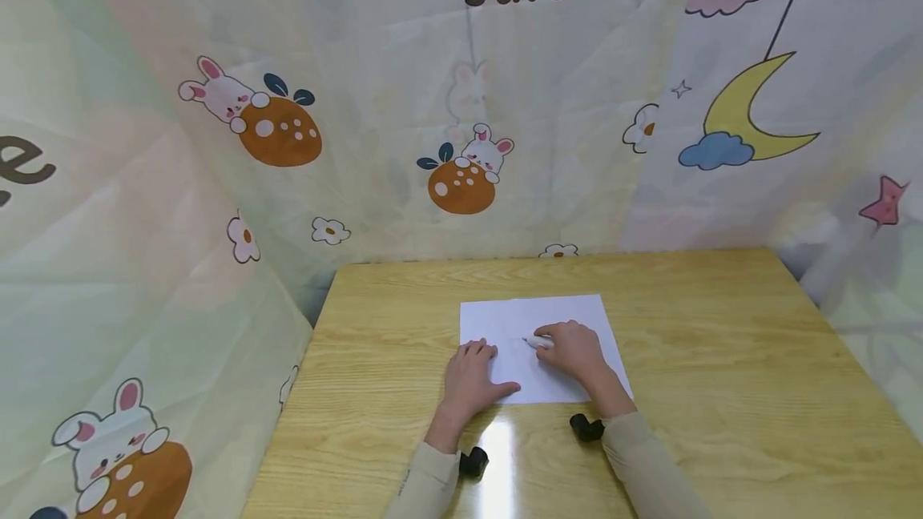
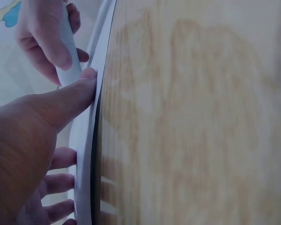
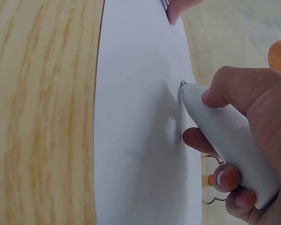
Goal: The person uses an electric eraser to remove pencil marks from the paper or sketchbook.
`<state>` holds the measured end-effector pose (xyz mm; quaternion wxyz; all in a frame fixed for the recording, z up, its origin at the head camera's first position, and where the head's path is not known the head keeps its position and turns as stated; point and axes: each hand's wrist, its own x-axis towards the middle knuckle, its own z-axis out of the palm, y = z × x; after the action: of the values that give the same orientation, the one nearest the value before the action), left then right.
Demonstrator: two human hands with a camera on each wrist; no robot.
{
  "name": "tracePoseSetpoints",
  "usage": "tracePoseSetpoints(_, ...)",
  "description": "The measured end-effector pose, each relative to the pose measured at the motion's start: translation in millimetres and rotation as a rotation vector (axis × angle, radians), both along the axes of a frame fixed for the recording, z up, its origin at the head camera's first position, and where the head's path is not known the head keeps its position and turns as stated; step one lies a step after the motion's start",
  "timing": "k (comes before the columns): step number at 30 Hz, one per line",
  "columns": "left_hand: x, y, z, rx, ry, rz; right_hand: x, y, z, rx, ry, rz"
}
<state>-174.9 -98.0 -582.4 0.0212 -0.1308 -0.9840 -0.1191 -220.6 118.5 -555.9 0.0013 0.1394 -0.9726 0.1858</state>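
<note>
A white sheet of paper [image 1: 505, 319] lies on the wooden table. My left hand [image 1: 470, 379] rests on its left part, fingers spread and thumb near the front edge. The left wrist view shows that thumb [image 2: 72, 101] pressing by the paper's edge. With my right hand [image 1: 573, 349] I grip a thick white pen-shaped tool [image 3: 229, 136] with a small dark tip. Its tip meets or nearly meets the paper near the middle, pointing left. Fingers and palm hide part of the tool's body; its exact kind is unclear.
The wooden table [image 1: 721, 359] extends around the paper. Behind and beside it hangs a printed cloth [image 1: 375, 102] with rabbits and flowers. Black wrist-camera pieces [image 1: 473, 463] sit by both wrists, and a bright reflection lies on the tabletop in front.
</note>
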Motion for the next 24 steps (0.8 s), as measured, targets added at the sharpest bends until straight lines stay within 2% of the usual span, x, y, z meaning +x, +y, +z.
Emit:
tracePoseSetpoints(7, 3.6, -2.9, 2.4, -0.015, 0.006, -0.002, 2.0, -4.8, 2.7, -0.007, -0.036, 0.001)
tracePoseSetpoints(14, 1.7, -1.5, 2.4, 0.021, 0.037, 0.014, -0.5, -5.7, 4.3, 0.001, -0.014, -0.005)
tracePoseSetpoints(24, 2.4, 0.7, 0.4, 0.005, -0.002, 0.004, 0.6, -5.2, 3.2, 0.011, -0.023, -0.011)
